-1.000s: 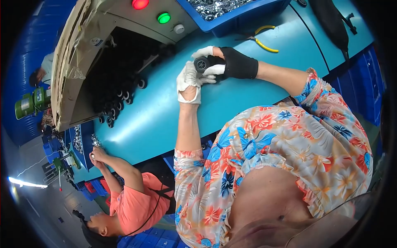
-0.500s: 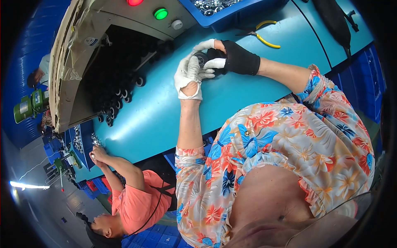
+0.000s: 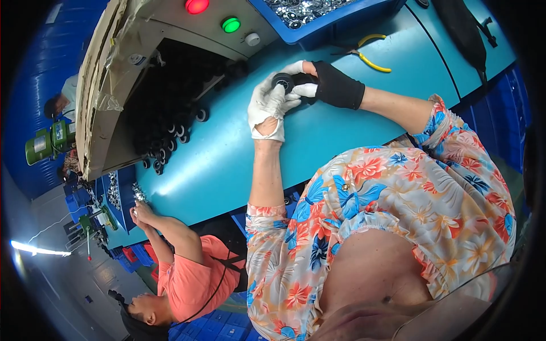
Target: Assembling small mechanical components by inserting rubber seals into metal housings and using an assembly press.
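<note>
My left hand (image 3: 268, 107), in a white glove, and my right hand (image 3: 330, 85), in a black fingerless glove with white fingertips, meet over the teal table (image 3: 227, 165). Between them they grip a small black round part (image 3: 282, 82). The left fingers curl around it from the left, while the right fingertips press on it from the right. Both hands are held just above the table surface, near a blue bin (image 3: 318, 31).
The blue bin holds several small metal parts. Yellow-handled pliers (image 3: 372, 59) lie beside it. A pile of black round parts (image 3: 170, 133) fills a dark machine opening below red (image 3: 197, 5) and green (image 3: 230, 24) buttons. A person in an orange shirt (image 3: 187, 273) works at lower left.
Both hands have drifted slightly up the picture, toward the blue bin, still holding the black part together. The person at lower left keeps both hands raised.
</note>
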`<state>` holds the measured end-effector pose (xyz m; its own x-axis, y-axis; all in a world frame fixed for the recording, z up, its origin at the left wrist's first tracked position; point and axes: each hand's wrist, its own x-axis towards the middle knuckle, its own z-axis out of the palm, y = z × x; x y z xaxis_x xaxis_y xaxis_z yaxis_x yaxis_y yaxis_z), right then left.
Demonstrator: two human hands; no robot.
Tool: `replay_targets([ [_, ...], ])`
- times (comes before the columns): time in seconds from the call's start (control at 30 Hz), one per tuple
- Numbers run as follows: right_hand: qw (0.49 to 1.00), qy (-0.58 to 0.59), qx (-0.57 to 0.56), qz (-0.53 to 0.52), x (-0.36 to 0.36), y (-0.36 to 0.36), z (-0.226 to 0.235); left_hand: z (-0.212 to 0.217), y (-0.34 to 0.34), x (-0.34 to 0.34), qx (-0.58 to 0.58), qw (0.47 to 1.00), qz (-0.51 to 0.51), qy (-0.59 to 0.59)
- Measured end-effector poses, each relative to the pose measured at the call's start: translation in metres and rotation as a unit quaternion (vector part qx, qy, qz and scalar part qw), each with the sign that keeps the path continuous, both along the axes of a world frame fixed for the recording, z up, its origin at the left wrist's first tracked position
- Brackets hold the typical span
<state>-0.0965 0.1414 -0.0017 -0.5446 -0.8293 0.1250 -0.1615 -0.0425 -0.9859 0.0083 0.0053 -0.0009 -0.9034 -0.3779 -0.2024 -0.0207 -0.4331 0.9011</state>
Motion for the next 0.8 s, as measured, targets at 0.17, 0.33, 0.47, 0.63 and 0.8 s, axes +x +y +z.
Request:
replay_targets([
  [0.17,1.0,-0.012,0.004,0.01,-0.001,-0.001,-0.006,0.008,0.005,-0.003,-0.019,1.0,0.007,-0.007],
  [0.33,1.0,-0.003,-0.02,-0.014,0.006,-0.001,0.001,0.001,0.008,-0.006,-0.103,0.994,0.044,0.007],
  [0.47,0.999,-0.017,-0.018,-0.032,0.008,0.0,-0.002,0.002,0.009,-0.011,-0.104,0.993,0.063,0.006],
  [0.63,0.988,-0.146,0.051,-0.001,0.0,-0.002,0.018,0.01,-0.001,-0.004,-0.01,1.0,0.012,-0.025],
  [0.8,0.989,-0.14,0.028,-0.023,-0.008,-0.002,-0.002,0.009,-0.006,-0.001,0.022,0.999,-0.03,-0.022],
])
